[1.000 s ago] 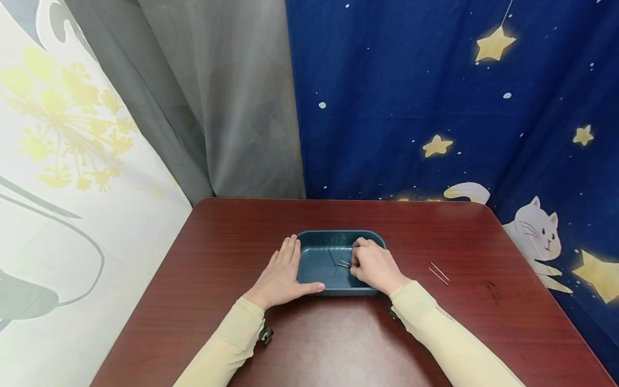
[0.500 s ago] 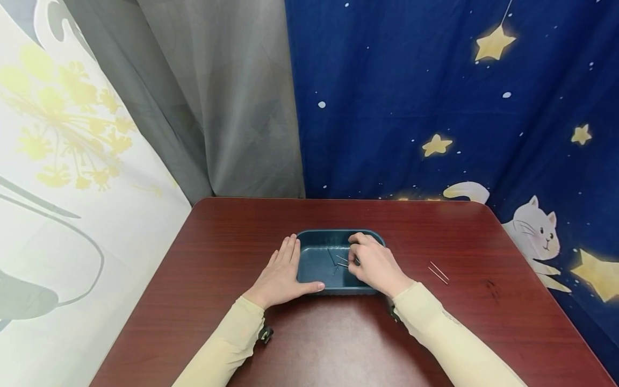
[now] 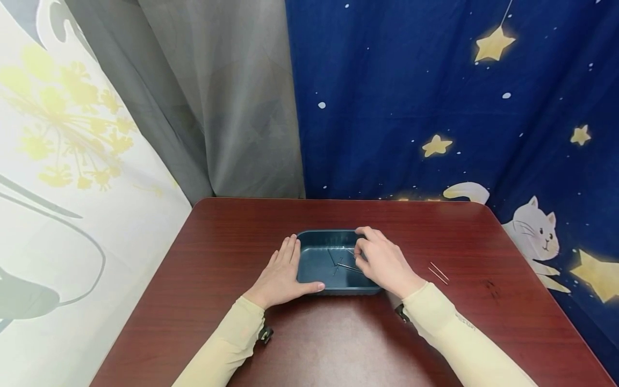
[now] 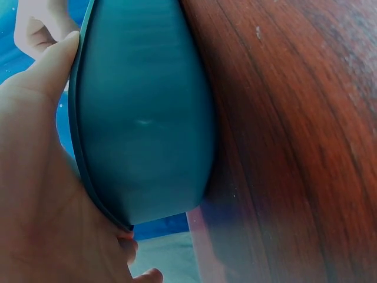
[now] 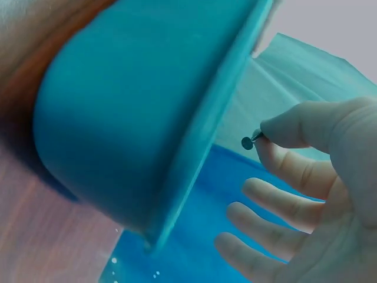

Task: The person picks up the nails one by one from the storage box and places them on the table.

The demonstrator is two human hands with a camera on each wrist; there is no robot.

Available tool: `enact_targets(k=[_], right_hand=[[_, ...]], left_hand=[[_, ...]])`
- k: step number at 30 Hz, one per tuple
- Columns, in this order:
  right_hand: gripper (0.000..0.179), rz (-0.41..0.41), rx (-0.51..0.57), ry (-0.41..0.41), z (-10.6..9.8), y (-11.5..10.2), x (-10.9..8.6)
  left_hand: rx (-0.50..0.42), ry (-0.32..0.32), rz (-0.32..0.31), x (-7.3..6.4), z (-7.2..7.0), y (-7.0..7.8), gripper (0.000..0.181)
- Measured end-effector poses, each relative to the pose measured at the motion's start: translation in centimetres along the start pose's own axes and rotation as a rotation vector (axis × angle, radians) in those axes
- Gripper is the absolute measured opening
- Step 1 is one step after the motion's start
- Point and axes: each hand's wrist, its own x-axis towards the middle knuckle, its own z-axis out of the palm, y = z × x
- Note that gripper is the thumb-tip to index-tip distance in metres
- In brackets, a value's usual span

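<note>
A dark teal rectangular tray [image 3: 321, 290] stands on the table. My left hand [image 3: 279, 277] rests on its left side, fingers straight along the rim and thumb on the near edge. Several thin metal nails [image 3: 349, 267] lie loosely inside it. Over the tray's right end is my right hand [image 3: 386, 263]. In the right wrist view, its thumb and index finger pinch a nail [image 5: 247, 143] by the shank, the flat round head sticking out; the other fingers are spread apart. The left wrist view shows the tray's outer wall [image 4: 147, 118], with the left thumb at the rim.
Two more nails [image 3: 439, 273] lie side by side on the reddish-brown wooden table [image 3: 329, 344], right of the tray. Behind the table hang a grey curtain [image 3: 246, 107] and a blue star-patterned curtain [image 3: 377, 134].
From among the nails in the tray, my right hand has moved right and lifted, with a nail pinched in its fingers. Some nails inside shifted. My left hand stays put.
</note>
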Motion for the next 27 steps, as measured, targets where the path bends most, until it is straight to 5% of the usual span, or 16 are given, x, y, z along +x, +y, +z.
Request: enact_targets(k=[16, 27], right_hand=[[0.009, 0.16, -0.009, 0.017, -3.3, 2.4, -0.2], [0.013, 0.246, -0.026, 0.009, -3.8, 4.6, -1.5]], left_hand=[[0.014, 0.015, 0.019, 0.2, 0.0, -0.2, 0.131], [0.014, 0.018, 0.024, 0.2, 0.0, -0.2, 0.131]])
